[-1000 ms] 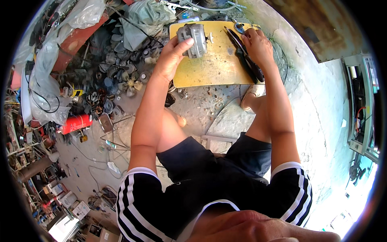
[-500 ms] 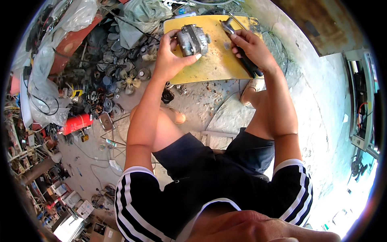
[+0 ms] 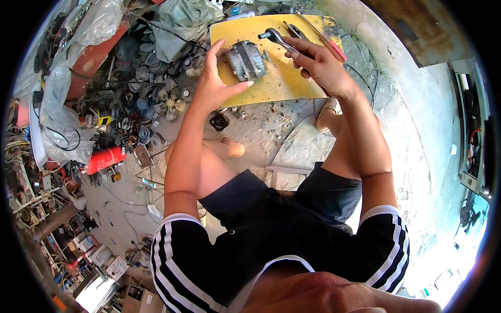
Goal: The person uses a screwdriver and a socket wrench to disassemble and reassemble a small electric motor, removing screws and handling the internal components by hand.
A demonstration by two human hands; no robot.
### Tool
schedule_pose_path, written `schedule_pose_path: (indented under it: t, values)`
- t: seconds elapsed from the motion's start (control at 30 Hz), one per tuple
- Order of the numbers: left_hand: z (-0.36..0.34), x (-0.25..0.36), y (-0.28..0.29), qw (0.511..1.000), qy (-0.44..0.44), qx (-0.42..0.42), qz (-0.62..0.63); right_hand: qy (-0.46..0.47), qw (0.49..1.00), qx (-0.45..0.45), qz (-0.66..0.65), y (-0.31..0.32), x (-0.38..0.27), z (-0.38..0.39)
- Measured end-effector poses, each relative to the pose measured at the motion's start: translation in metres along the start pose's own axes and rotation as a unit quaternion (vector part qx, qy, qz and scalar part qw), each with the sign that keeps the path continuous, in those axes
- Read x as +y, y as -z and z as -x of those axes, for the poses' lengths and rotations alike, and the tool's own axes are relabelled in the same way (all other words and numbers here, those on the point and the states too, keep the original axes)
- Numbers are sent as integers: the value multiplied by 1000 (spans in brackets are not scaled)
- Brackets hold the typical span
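Note:
A small electric motor [image 3: 246, 61], silvery with a dark band round its middle, rests on the yellow board [image 3: 271, 91]. My left hand [image 3: 213, 83] is at its left side, fingers and thumb spread apart. The thumb lies along the motor's near edge; the fingertips stand off its far left. My right hand [image 3: 326, 65] grips a ratchet wrench [image 3: 275, 37], its head and socket pointing left toward the motor, just above the board. Its handle is mostly hidden in my palm. Beyond that hand lie a screwdriver with a red handle [image 3: 334, 48] and a dark slim tool [image 3: 295, 30].
Loose motor parts and a pale fan wheel [image 3: 170, 106] crowd the floor at left, beside clear plastic sheeting [image 3: 57, 115]. A red cylinder [image 3: 106, 159] lies nearer. Thin cables run over the concrete floor. A metal-framed cabinet [image 3: 472, 130] stands at right.
The ratchet wrench has swung round, its head now toward the motor and its dark handle out of sight. My left fingers have loosened from the motor. The screwdriver's red handle has come into view.

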State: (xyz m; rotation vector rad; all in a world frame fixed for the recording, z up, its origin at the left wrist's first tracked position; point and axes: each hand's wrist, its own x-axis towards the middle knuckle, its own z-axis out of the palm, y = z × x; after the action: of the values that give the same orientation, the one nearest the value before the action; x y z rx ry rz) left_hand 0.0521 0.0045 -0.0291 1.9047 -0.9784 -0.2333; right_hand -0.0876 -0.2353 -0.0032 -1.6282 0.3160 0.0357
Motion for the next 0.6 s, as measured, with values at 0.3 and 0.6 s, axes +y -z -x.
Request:
schedule_pose_path:
  t: [0.3, 0.6]
  values:
    - [-2, 12, -2, 988, -45, 24, -146, 41, 994, 46, 96, -17, 1, -5]
    - [-3, 11, -2, 989, -67, 38, -128, 117, 965, 90, 216, -28, 5, -7]
